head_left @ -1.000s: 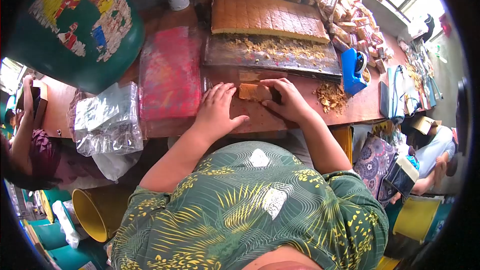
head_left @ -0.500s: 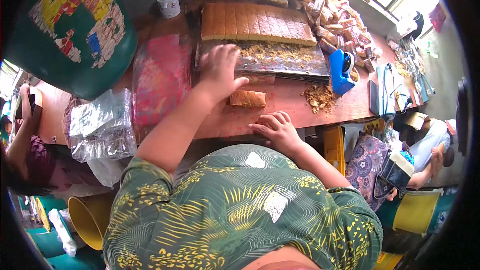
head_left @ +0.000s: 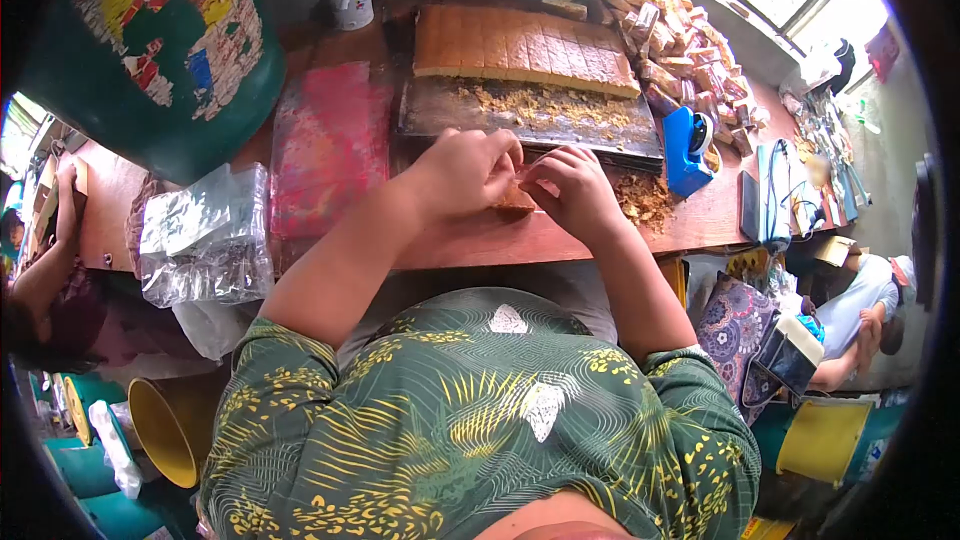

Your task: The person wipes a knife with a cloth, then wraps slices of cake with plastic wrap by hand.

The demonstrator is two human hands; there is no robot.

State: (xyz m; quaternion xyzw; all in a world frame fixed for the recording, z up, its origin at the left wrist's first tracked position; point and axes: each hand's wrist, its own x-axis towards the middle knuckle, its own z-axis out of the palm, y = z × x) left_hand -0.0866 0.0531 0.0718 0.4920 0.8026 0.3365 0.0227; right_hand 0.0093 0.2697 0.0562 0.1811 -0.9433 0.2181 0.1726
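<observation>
A cut piece of cake (head_left: 515,200) lies on the table in front of me, partly hidden by my hands. My left hand (head_left: 462,172) is closed in a pinch above its left side. From the right, my right hand (head_left: 575,192) meets it, thumb and fingertips pressed together over the same piece. What the fingertips pinch is too small to make out. Just beyond them is a dark baking tray (head_left: 425,112), holding a sliced slab of sponge cake (head_left: 520,45) along its far side and loose crumbs nearer me.
A blue tape dispenser (head_left: 688,155) and crumbs (head_left: 645,202) lie right of my hands. Wrapped cake pieces (head_left: 690,60) are heaped behind. On the left are a red-stained sheet (head_left: 330,150), clear plastic bags (head_left: 205,240), a mug (head_left: 351,2) and a green drum (head_left: 190,60). Other people sit at both sides.
My left hand has moved from the tray's near left edge down and right to the cake piece. My right hand has risen from the table's edge to meet it, and both now pinch.
</observation>
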